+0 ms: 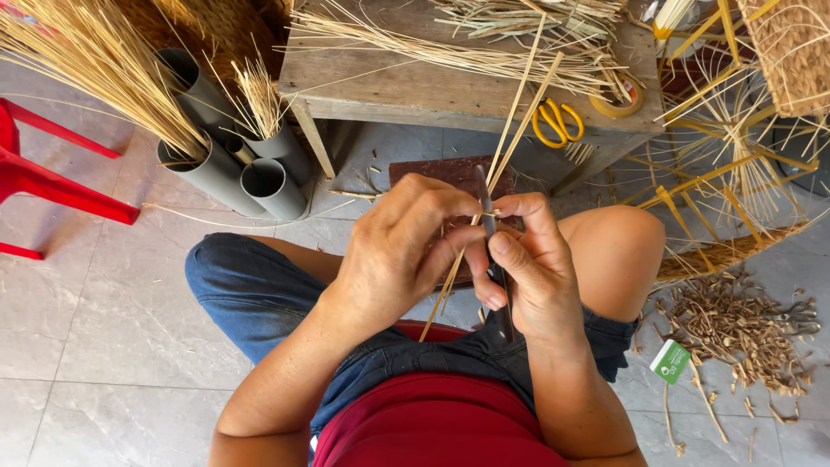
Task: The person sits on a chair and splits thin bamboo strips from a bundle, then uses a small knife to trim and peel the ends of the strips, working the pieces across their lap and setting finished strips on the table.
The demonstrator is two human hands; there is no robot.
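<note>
While my left hand pinches the cane strip, right-hand fingers grip the knife; splitting looks barely begun, most length above the fingers uncut.

We see two pale yellow cane strips, thin, flat and straight, pinched together at the fingers and fanning slightly apart as they slant up to the right over the front edge of the wooden table. Their lower ends poke out below, above the lap. Across them stands a dark knife blade, narrow and nearly upright, its edge meeting the strips at the pinch.
</note>
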